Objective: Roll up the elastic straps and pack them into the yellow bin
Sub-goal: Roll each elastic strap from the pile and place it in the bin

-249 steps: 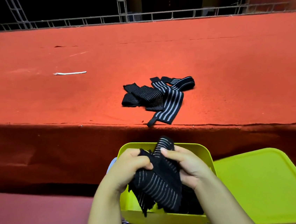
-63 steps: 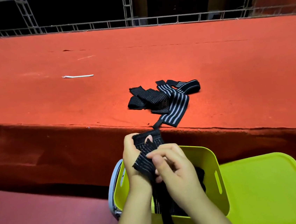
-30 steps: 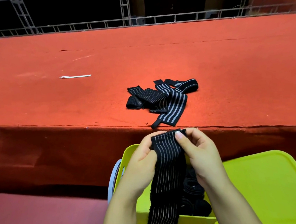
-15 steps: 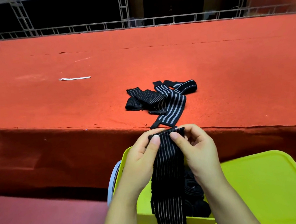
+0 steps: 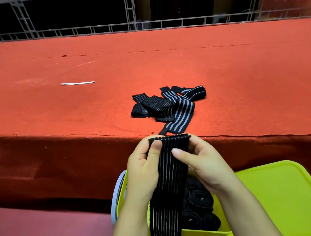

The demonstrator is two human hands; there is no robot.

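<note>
The head view looks down over a red-carpeted platform (image 5: pixel 241 66) whose near edge runs across the middle of the picture, with a darker red front face dropping below it. Both hands are raised just in front of that edge, holding one elastic strap (image 5: pixel 168 189) between them. The left hand (image 5: pixel 144 169) pinches the strap's top left corner, thumb pressed on the front of the fabric and fingers curled behind it. The right hand (image 5: pixel 203 162) grips the top right corner in the same way, its thumb lying across the front. The strap — black with thin pale lines along its length — hangs straight down from the hands, unrolled, and its lower end drapes over the near wall of the yellow bin (image 5: pixel 120 196).

Inside the bin, to the right of the hanging strap, lie several rolled straps (image 5: pixel 199 199), packed close together (their exact count is hard to tell). A yellow lid (image 5: pixel 286 200) lies flat just beside the bin on its right.

On the platform, close to its near edge and straight beyond the hands, sits a loose pile of straps (image 5: pixel 168 105) — black, some with thin lines and one with wider grey stripes, its end reaching almost to the edge. Farther back and toward the left lies a thin white strip (image 5: pixel 78 83), well apart from the pile. Along the platform's far edge runs a metal truss rail (image 5: pixel 160 24), with darkness behind it.
</note>
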